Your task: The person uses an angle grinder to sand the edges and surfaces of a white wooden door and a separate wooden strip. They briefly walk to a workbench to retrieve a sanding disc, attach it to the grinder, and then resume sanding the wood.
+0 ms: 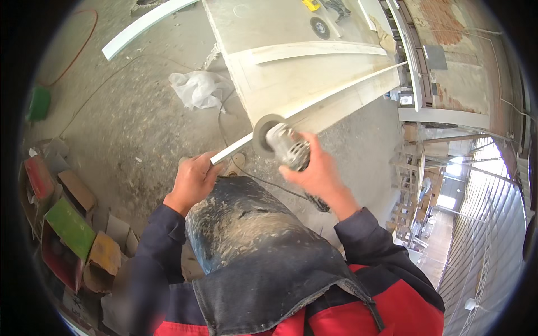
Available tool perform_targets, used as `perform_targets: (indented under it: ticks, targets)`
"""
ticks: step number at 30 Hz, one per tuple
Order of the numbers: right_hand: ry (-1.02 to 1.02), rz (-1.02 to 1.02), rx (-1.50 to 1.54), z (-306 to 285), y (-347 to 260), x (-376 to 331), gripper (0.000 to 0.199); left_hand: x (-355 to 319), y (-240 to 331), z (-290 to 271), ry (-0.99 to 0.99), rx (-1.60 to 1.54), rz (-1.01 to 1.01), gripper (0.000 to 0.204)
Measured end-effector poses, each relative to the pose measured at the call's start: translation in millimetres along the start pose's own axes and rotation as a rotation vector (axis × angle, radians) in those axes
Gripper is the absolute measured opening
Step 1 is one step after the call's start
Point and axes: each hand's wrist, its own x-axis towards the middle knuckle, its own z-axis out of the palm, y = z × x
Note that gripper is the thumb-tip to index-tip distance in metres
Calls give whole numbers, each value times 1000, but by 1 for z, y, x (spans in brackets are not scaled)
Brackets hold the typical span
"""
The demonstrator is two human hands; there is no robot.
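Note:
A long narrow white strip [330, 99] lies on edge across a pale worktable, its near end sticking out past the table's edge. My left hand [194, 178] is closed around that near end. In my right hand [320, 171] is an angle grinder [288, 144], gripped by its body. The grinder's grey round disc [266, 134] is at the strip, near the table's corner; whether it touches cannot be made out. A dark cord runs from the grinder's rear.
On the worktable [280, 78] lie a curved white strip [319, 51], a black disc [320, 27] and a yellow tool [311, 5]. Crumpled white plastic [200, 89] lies on the floor. Open cardboard boxes [73, 224] stand at left. A cable crosses the floor.

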Motion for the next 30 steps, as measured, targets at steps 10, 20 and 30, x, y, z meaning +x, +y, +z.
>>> perform_targets:
  ticks: [10, 20, 30]
  targets:
    - [290, 135, 66, -60, 100, 60, 85, -3, 10, 0, 14, -24, -84, 17]
    - [503, 167, 134, -113, 186, 127, 79, -1, 15, 4, 12, -38, -149, 15]
    - [498, 209, 892, -111, 253, 107, 61, 1, 42, -11, 55, 312, -167, 20]
